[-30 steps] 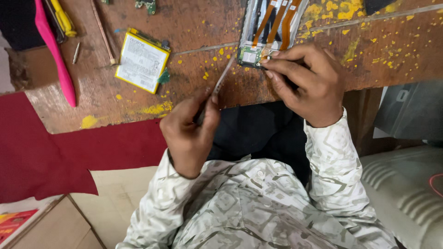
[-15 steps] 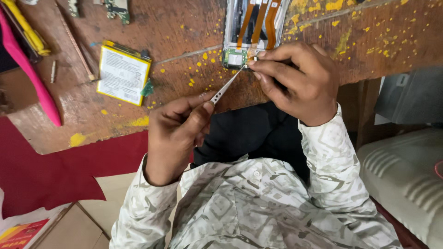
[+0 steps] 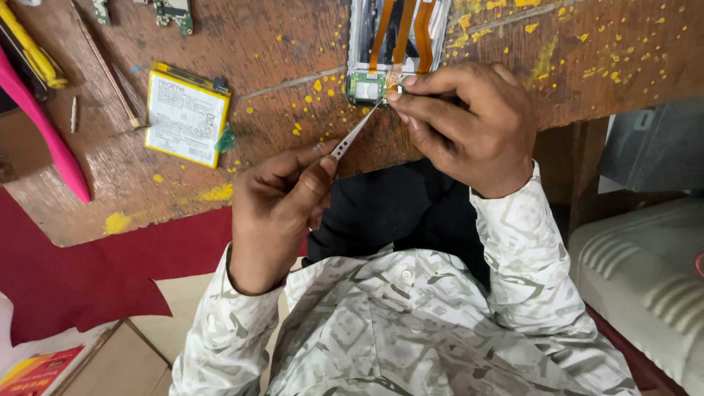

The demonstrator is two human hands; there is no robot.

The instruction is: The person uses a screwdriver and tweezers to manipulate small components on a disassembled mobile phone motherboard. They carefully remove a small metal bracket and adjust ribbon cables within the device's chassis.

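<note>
The phone [image 3: 392, 37] sits open at the top centre of the frame, back off, on a worn wooden bench [image 3: 279, 66] spattered with yellow paint. Three orange flex cables [image 3: 402, 26] run down its middle to a small green board [image 3: 365, 88] at the lower end. That board and those flexes look like the fragile bit – thin, light, easy to crease or tear, so I'd guess anything picked there wants a light touch at an edge or connector, not a tug on the ribbon itself.

The tweezers [image 3: 357, 132] slant up from centre frame, with the tip right at the board's lower right corner. The left hand [image 3: 282, 202] pinches them near the back end between thumb and forefinger, other fingers curled in. Can't tell if the tip has anything in it – too small.

The right hand [image 3: 469, 125] is half closed, fingertips [image 3: 400, 97] pressed onto the phone's lower end just beside the tweezer tip, steadying it.

Further out: a yellow-edged battery [image 3: 185, 114] lies loose left of centre, well apart from the phone. A pink pry tool [image 3: 44, 132] and a yellow-handled tool [image 3: 33, 48] sit at the far left edge, and a couple of small green boards [image 3: 172, 11] at the top.
</note>
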